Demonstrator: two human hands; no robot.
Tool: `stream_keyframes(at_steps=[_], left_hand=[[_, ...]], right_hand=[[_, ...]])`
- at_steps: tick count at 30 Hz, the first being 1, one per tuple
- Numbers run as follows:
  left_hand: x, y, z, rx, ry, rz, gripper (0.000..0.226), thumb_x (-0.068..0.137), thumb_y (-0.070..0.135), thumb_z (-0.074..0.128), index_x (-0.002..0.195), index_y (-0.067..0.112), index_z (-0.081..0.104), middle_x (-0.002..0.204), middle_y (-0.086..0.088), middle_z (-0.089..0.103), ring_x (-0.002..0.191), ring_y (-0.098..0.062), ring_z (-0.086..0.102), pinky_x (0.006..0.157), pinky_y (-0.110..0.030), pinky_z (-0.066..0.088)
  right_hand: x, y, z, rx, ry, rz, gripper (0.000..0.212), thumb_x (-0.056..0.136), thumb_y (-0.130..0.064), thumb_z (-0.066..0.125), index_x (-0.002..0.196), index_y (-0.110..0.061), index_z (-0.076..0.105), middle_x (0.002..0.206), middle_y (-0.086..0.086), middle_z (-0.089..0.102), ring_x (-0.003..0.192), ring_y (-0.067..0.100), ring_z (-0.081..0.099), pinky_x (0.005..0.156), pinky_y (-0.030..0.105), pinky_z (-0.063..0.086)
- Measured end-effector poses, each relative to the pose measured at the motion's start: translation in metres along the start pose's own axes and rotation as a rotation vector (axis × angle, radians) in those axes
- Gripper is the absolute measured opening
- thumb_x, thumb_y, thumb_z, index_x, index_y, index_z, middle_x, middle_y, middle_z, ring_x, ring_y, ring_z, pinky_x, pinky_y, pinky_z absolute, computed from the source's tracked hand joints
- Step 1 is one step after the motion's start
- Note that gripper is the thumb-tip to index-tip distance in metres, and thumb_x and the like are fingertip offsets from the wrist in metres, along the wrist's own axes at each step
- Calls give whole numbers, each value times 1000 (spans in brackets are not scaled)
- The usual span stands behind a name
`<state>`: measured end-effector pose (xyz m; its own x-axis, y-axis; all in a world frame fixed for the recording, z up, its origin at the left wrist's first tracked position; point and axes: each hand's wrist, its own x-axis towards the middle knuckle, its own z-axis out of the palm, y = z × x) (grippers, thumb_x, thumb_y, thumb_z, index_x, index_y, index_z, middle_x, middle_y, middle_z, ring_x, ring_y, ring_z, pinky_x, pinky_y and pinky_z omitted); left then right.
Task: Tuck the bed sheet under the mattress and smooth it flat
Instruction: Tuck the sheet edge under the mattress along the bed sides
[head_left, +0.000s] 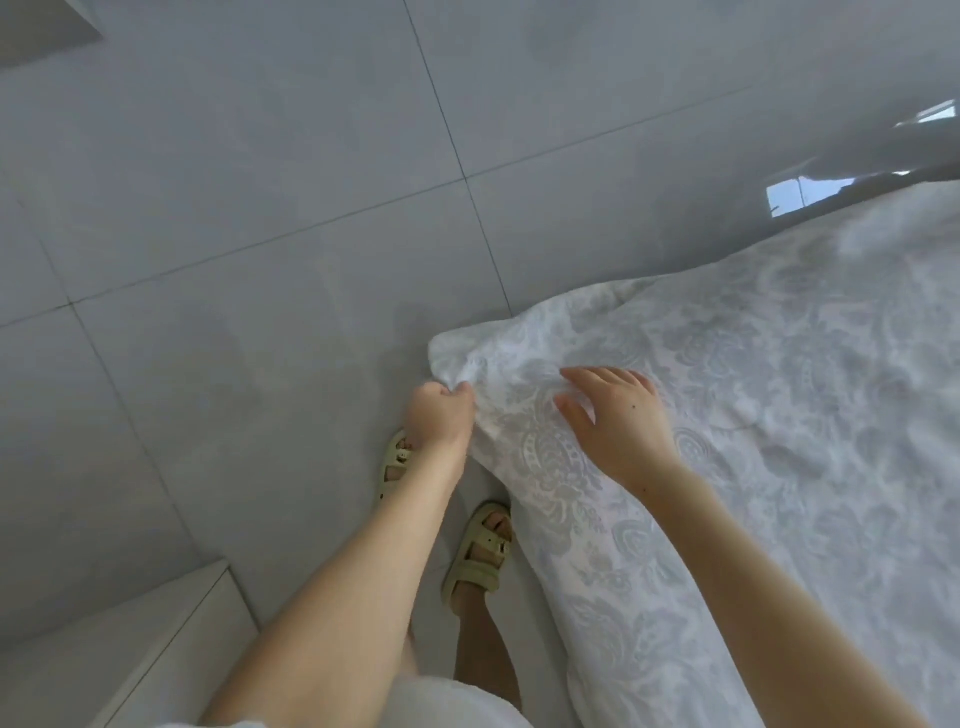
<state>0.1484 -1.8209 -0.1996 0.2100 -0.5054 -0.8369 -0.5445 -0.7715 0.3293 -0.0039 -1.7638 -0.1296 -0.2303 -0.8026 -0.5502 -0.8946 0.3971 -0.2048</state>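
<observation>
Two hands (441, 413) (618, 415) on one sheet (779, 389), two sandals (393, 467) (480, 564)

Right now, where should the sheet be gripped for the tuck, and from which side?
Probably the loose corner of the sheet, coming from the floor side, where the left hand pinches it. There the cloth hangs past the edge in a bunched fold; further in it lies flat under the right hand, offering nothing to pinch.

Open tiled floor (249, 218) spreads beyond the corner of the sheet (753, 395); sandalled feet (475, 564) stand close beside its near edge.
</observation>
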Motion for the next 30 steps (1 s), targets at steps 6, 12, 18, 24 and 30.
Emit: stream_keyframes(at_steps=[6, 12, 18, 24, 30], left_hand=[[-8, 6, 2, 253, -143, -10, 64, 97, 48, 27, 122, -5, 54, 120, -22, 60, 111, -37, 57, 91, -39, 46], [-78, 1, 4, 550, -227, 379, 52, 96, 46, 33, 75, 5, 57, 67, -3, 53, 77, -32, 58, 61, -33, 38], [-160, 22, 34, 847, -328, 784, 41, 98, 34, 37, 62, 15, 37, 60, 1, 42, 53, -13, 36, 47, -28, 24], [-278, 2, 85, 1127, -484, 1087, 36, 95, 27, 38, 61, 14, 34, 58, 0, 37, 52, -16, 32, 47, -29, 20], [-434, -96, 133, 1309, -741, 1372, 23, 92, 25, 43, 75, 11, 51, 68, -2, 47, 65, -22, 45, 56, -29, 31]], right_hand=[[-28, 14, -4, 150, 164, 165, 32, 97, -26, 49, 123, -13, 61, 126, 3, 61, 121, 24, 52, 103, 37, 36], [-91, 27, -8, 304, 198, 355, 34, 98, -28, 45, 128, -15, 57, 131, 2, 58, 125, 20, 48, 103, 33, 37], [-195, 43, -17, 488, 219, 582, 33, 100, -28, 43, 128, -18, 57, 127, 0, 60, 115, 17, 54, 91, 26, 41], [-346, 71, 2, 617, 287, 825, 30, 99, -29, 40, 118, -20, 62, 110, -1, 68, 99, 18, 61, 79, 30, 48], [-543, 69, 53, 866, 537, 1128, 27, 98, -26, 44, 98, -13, 67, 91, 3, 69, 84, 21, 62, 70, 34, 47]])
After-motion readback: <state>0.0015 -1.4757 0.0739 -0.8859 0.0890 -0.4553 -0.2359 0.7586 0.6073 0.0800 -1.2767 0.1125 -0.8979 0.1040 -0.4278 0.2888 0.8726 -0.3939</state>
